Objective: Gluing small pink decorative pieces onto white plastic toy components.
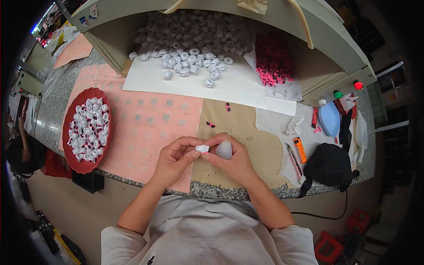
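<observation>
Over the edge of the brown paper [245,132], the left hand [173,160] is gripping a small white piece [202,149] with a pink edge. The right hand [237,165] is pinching its other side, that grip also holding a needle-tipped bottle [224,150]. Two pink-and-black bits [210,125] are lying beyond, on the paper.
</observation>
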A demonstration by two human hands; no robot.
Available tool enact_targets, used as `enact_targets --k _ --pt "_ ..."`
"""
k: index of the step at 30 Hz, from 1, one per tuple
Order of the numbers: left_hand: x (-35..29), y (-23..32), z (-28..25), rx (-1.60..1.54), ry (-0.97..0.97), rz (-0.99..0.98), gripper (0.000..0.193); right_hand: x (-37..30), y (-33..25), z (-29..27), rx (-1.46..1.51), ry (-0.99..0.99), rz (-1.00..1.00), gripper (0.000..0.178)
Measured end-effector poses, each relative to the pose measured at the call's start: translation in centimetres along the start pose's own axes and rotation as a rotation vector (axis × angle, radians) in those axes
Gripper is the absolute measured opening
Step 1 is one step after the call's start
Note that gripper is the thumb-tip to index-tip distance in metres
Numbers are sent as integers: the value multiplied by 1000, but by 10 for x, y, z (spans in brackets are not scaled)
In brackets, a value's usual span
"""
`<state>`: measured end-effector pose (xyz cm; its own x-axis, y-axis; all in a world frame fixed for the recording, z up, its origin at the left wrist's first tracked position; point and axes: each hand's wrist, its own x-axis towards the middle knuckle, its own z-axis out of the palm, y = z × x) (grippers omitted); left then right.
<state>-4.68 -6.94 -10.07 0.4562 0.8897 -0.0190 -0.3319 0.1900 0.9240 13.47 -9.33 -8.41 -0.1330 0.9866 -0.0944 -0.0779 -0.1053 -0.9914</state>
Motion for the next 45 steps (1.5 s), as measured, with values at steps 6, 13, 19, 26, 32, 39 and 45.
enact_targets --k 6,13,19,26,32,39,45 --pt "2 1 -2 -23 -39 -17 21 2 1 -2 80 -8 69 19" --pt "13 -11 4 -8 -26 25 20 8 15 -13 49 14 -72 20" --pt "8 1 -8 -10 -39 32 21 13 14 0 -14 26 -175 20" --pt "-27 38 -15 -134 -63 -90 23 -18 -17 47 203 118 56 21" --pt "-74 89 -27 123 195 207 27 -41 -47 63 85 174 1 20" --pt "-66 162 -71 1352 803 688 44 -43 -30 36 -88 384 -133 29" --pt "23 136 -62 1053 495 446 39 -55 -39 46 -53 292 -122 29"
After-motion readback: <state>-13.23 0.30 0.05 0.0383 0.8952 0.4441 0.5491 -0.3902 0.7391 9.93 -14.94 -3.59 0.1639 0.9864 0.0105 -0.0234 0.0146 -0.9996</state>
